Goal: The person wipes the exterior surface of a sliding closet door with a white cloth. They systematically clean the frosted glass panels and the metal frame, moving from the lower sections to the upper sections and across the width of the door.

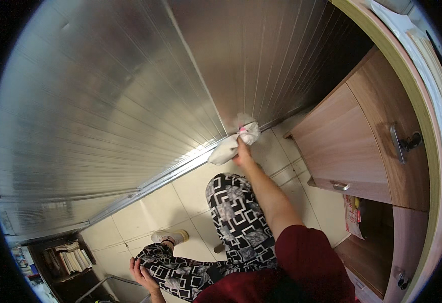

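My right hand (242, 154) is closed on a bunched white cloth (225, 150), with one wad of it showing beyond my fingers. The cloth is low down at the foot of a shiny ribbed metal panel wall (130, 96), near the seam between two panels. Whether it presses on the metal or hangs just off it, I cannot tell. A pinkish spot shows on the far wad. My left hand (142, 275) lies over my bent knee in patterned black-and-white trousers (180, 275), its fingers extended and holding nothing.
At right stands a wooden cabinet (332, 141) with metal handles and an open compartment, beneath a curved-looking desk edge (407, 65) bearing papers. A dark shelf of books (69, 260) is at lower left, beside a grey metal tube (105, 280). Pale tiles (155, 207) cover the floor.
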Demonstrator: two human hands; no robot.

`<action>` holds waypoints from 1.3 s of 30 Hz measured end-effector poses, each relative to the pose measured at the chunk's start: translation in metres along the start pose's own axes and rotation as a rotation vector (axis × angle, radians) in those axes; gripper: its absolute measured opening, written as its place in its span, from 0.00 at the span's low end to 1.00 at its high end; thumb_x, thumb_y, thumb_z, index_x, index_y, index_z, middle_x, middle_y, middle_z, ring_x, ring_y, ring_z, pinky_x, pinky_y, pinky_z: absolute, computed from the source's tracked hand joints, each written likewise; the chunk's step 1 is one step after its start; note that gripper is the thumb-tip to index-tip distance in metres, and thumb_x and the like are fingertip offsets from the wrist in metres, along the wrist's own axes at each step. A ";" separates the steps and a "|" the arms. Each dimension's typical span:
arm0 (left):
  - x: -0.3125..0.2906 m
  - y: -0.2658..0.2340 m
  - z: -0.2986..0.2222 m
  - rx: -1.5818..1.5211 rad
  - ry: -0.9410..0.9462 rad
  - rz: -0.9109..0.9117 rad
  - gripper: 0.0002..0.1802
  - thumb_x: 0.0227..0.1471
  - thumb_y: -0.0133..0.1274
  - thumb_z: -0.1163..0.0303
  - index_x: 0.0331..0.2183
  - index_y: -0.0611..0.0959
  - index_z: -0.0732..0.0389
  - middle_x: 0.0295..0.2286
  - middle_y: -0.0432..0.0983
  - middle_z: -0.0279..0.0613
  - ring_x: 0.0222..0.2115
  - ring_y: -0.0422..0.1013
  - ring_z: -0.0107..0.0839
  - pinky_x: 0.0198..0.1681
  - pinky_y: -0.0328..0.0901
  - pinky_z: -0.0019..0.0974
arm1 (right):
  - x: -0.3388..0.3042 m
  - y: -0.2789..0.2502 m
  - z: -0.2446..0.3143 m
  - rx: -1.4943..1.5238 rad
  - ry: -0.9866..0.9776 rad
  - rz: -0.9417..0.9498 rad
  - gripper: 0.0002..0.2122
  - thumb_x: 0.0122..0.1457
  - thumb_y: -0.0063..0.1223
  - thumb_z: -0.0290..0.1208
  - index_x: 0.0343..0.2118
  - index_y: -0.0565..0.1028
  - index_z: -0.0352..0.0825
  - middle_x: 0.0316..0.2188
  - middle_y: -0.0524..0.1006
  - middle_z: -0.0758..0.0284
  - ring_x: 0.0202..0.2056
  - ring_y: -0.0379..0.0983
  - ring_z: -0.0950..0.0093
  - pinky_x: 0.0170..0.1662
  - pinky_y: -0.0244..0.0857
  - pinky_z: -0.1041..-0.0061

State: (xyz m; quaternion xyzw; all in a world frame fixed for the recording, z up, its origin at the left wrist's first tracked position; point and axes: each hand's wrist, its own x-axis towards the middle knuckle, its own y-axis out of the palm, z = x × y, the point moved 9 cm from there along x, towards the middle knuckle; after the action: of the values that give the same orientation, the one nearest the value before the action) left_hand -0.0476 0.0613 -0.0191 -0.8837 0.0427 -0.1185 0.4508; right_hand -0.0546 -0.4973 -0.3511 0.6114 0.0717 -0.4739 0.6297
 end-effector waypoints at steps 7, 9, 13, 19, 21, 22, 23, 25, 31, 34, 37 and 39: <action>-0.006 0.006 -0.017 0.056 0.027 0.009 0.17 0.54 0.40 0.68 0.41 0.76 0.67 0.50 0.61 0.51 0.51 0.58 0.42 0.54 0.53 0.39 | -0.015 0.008 0.097 0.090 -0.148 -0.099 0.16 0.50 0.53 0.32 0.41 0.68 0.32 0.37 0.71 0.64 0.38 0.71 0.66 0.40 0.68 0.66; -0.004 0.008 -0.011 0.045 0.026 -0.001 0.16 0.54 0.40 0.68 0.41 0.76 0.66 0.50 0.60 0.50 0.51 0.58 0.42 0.54 0.53 0.40 | -0.039 0.040 0.131 0.112 -0.278 -0.018 0.20 0.49 0.54 0.30 0.45 0.65 0.31 0.41 0.69 0.63 0.41 0.69 0.66 0.42 0.67 0.66; -0.002 -0.001 -0.018 0.015 0.036 -0.035 0.15 0.54 0.41 0.67 0.39 0.76 0.65 0.49 0.62 0.50 0.50 0.59 0.43 0.52 0.54 0.40 | -0.196 0.172 0.181 -0.215 -0.786 0.151 0.29 0.46 0.57 0.28 0.51 0.59 0.30 0.49 0.62 0.59 0.48 0.63 0.62 0.48 0.62 0.64; 0.015 0.000 -0.029 -0.051 0.060 -0.012 0.14 0.50 0.42 0.70 0.37 0.76 0.67 0.48 0.63 0.52 0.50 0.59 0.45 0.53 0.53 0.41 | -0.291 0.245 0.163 -0.839 -1.771 0.228 0.38 0.39 0.63 0.29 0.54 0.56 0.30 0.52 0.54 0.55 0.54 0.52 0.59 0.57 0.46 0.62; 0.010 -0.003 -0.023 -0.062 0.064 -0.038 0.14 0.49 0.41 0.72 0.36 0.77 0.67 0.48 0.63 0.52 0.51 0.58 0.45 0.54 0.52 0.41 | -0.273 0.231 0.162 -0.891 -1.623 0.208 0.35 0.40 0.63 0.29 0.54 0.58 0.33 0.50 0.56 0.58 0.53 0.54 0.61 0.57 0.46 0.64; 0.008 -0.002 -0.022 -0.083 0.050 -0.046 0.14 0.49 0.42 0.72 0.36 0.77 0.67 0.48 0.63 0.52 0.51 0.58 0.45 0.55 0.52 0.41 | -0.268 0.224 0.165 -0.969 -1.529 0.172 0.34 0.40 0.63 0.29 0.52 0.59 0.31 0.49 0.57 0.59 0.52 0.56 0.62 0.56 0.49 0.66; 0.007 -0.002 -0.022 -0.105 0.037 -0.051 0.14 0.49 0.42 0.72 0.36 0.77 0.67 0.48 0.63 0.52 0.51 0.58 0.46 0.55 0.51 0.41 | -0.270 0.223 0.173 -1.032 -1.508 0.215 0.35 0.40 0.64 0.29 0.52 0.59 0.30 0.47 0.58 0.59 0.52 0.57 0.62 0.55 0.51 0.67; 0.007 0.003 -0.019 -0.126 0.045 -0.044 0.14 0.47 0.42 0.74 0.36 0.77 0.67 0.48 0.63 0.52 0.51 0.58 0.46 0.55 0.51 0.41 | -0.304 0.244 0.192 -1.015 -1.592 0.331 0.34 0.38 0.65 0.29 0.51 0.61 0.29 0.47 0.61 0.59 0.51 0.59 0.63 0.54 0.53 0.66; 0.006 -0.011 -0.020 -0.117 0.080 -0.078 0.14 0.46 0.42 0.75 0.36 0.77 0.67 0.47 0.64 0.53 0.50 0.58 0.46 0.55 0.51 0.42 | -0.541 0.395 0.200 -1.025 -2.765 0.183 0.21 0.35 0.64 0.30 0.38 0.75 0.37 0.48 0.66 0.59 0.50 0.61 0.65 0.47 0.56 0.65; 0.008 -0.002 -0.021 -0.151 0.082 -0.072 0.14 0.47 0.43 0.74 0.37 0.77 0.66 0.46 0.64 0.53 0.50 0.58 0.46 0.55 0.51 0.42 | -0.577 0.467 0.190 -1.392 -2.962 0.145 0.21 0.42 0.58 0.30 0.43 0.71 0.42 0.48 0.66 0.61 0.51 0.58 0.62 0.56 0.45 0.59; -0.001 -0.017 -0.014 -0.161 0.089 -0.112 0.14 0.48 0.43 0.73 0.38 0.77 0.65 0.47 0.64 0.52 0.50 0.58 0.45 0.55 0.52 0.42 | -0.551 0.492 0.168 -2.033 -2.530 0.099 0.15 0.36 0.59 0.30 0.32 0.74 0.39 0.39 0.71 0.62 0.45 0.64 0.64 0.49 0.51 0.63; -0.002 -0.015 -0.013 -0.176 0.089 -0.116 0.14 0.48 0.44 0.72 0.38 0.77 0.64 0.48 0.64 0.51 0.51 0.58 0.45 0.54 0.52 0.42 | -0.542 0.469 0.146 -1.969 -2.906 0.244 0.08 0.34 0.56 0.28 0.22 0.73 0.39 0.31 0.73 0.65 0.40 0.67 0.68 0.45 0.53 0.62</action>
State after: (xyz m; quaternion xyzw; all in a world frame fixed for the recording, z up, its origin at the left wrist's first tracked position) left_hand -0.0533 0.0600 -0.0003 -0.9147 0.0216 -0.1796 0.3615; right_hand -0.0980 -0.4363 0.3760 0.8402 0.3054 0.3249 -0.3085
